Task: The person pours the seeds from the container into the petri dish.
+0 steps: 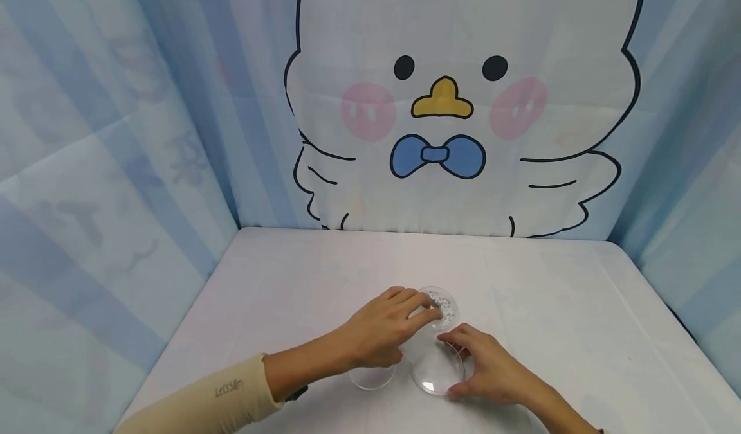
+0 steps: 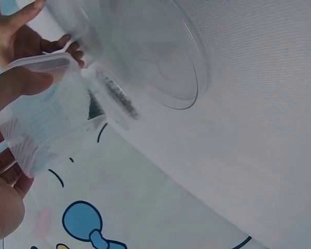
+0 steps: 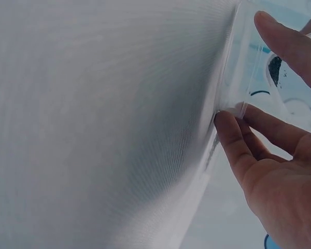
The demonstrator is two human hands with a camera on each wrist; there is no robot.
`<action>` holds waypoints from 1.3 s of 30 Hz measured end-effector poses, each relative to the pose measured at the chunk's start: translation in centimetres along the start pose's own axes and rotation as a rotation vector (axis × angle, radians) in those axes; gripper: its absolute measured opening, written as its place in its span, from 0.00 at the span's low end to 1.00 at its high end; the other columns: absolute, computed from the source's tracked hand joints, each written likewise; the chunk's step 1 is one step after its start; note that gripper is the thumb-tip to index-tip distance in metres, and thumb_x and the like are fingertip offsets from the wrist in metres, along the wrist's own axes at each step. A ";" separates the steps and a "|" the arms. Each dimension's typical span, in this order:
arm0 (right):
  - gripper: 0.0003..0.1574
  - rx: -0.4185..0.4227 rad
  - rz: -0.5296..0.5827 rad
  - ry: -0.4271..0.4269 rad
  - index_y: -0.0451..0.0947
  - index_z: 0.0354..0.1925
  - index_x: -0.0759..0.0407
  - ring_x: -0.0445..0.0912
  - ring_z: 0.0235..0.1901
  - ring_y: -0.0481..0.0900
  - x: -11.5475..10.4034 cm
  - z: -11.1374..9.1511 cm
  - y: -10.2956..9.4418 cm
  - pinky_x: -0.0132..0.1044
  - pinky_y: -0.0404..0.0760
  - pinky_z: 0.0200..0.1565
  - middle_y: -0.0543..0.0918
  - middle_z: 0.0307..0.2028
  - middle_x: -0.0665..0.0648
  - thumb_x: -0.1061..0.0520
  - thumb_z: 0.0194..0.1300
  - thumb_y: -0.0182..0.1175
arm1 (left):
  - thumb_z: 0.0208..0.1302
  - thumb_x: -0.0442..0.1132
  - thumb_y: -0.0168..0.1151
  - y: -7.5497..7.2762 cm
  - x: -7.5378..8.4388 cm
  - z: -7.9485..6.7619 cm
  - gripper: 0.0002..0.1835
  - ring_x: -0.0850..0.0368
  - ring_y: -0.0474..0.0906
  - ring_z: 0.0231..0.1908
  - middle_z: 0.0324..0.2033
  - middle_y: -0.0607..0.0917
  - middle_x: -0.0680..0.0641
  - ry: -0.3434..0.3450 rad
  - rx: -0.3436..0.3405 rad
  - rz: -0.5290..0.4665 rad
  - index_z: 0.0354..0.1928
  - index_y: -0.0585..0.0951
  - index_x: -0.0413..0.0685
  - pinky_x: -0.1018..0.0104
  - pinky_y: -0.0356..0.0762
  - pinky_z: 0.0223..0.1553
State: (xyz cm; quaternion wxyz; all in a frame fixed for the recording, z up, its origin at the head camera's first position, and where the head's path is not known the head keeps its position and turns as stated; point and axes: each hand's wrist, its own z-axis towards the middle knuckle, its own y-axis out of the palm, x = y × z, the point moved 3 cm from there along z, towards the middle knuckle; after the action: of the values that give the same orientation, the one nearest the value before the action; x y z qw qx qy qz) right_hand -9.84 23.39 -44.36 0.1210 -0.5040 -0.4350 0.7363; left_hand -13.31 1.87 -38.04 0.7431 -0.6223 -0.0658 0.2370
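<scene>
Translucent plastic container (image 2: pixel 54 119) was gripped in the left hand (image 1: pixel 382 331) above the tabletop (image 1: pixel 289 280), near a round clear dish (image 1: pixel 437 371) grasped by the right hand (image 1: pixel 492 366), apparently to keep it steady.

Box (image 2: pixel 46 119): translucent, tilted, gripped by left hand (image 1: pixel 383 328), dark grains near one end | far dish (image 1: pixel 455 307): round, clear, flat, dark specks inside | right dish (image 1: pixel 435 371): round, clear, rim held by right hand (image 1: pixel 492 366) | left dish (image 1: pixel 372 379): clear, just beside right dish, partly hidden
</scene>
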 end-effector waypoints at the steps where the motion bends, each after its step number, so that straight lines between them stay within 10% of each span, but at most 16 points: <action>1: 0.51 -0.001 0.001 0.003 0.79 0.62 0.63 0.39 0.42 0.80 0.0 0.0 0.0 0.33 0.83 0.45 0.81 0.51 0.51 0.47 0.41 0.86 | 0.40 0.50 0.88 0.0 0.0 0.0 0.51 0.57 0.73 0.65 0.62 0.77 0.54 0.003 -0.002 0.010 0.69 0.73 0.57 0.61 0.68 0.72; 39: 0.42 0.002 0.021 0.005 0.82 0.51 0.59 0.42 0.44 0.82 0.1 0.0 -0.1 0.36 0.85 0.47 0.80 0.47 0.49 0.44 0.41 0.86 | 0.52 0.45 0.81 -0.6 1.5 0.9 0.40 0.60 0.73 0.65 0.63 0.78 0.55 0.125 0.050 0.151 0.68 0.75 0.60 0.64 0.69 0.70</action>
State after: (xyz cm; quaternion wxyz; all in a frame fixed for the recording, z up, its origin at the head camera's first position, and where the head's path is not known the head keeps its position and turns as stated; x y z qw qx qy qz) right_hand -9.91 23.49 -44.32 0.1150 -0.5104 -0.4288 0.7365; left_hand -12.21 3.30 -37.59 0.7411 -0.6202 0.0338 0.2549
